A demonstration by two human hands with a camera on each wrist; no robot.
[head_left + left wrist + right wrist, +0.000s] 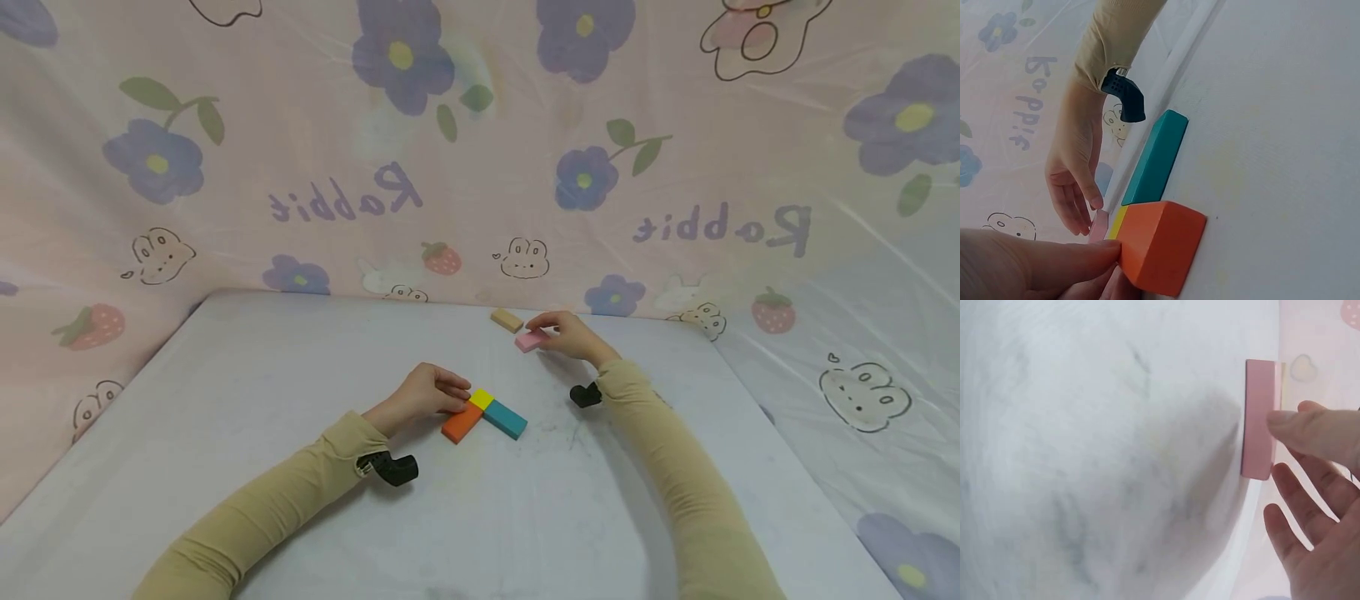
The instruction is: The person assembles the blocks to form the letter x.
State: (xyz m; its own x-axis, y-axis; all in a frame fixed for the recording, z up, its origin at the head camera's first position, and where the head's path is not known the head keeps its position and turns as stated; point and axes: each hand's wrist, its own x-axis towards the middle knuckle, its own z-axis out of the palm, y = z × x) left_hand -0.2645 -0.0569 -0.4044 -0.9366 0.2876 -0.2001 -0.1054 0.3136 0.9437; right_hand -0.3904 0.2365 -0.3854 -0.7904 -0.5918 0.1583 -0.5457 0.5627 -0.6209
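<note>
My left hand [422,393] rests its thumb and fingers against the left side of an orange block [459,427], near a small yellow block [482,400]. A teal block [506,419] meets the yellow one, forming an angle with the orange block. In the left wrist view the thumb touches an edge of the orange block [1160,244]; the other fingertips are partly hidden. Farther back, my right hand [572,335] pinches a pink block [528,340]. The right wrist view has the thumb on the pink block [1259,419], with some fingers behind it and others spread apart.
A plain wooden block [507,320] lies just beyond the pink one, near the table's back edge. The blocks are on a white-covered table [300,350]. A patterned curtain [480,167] hangs behind. Black wrist mounts [397,468] jut out below the sleeves.
</note>
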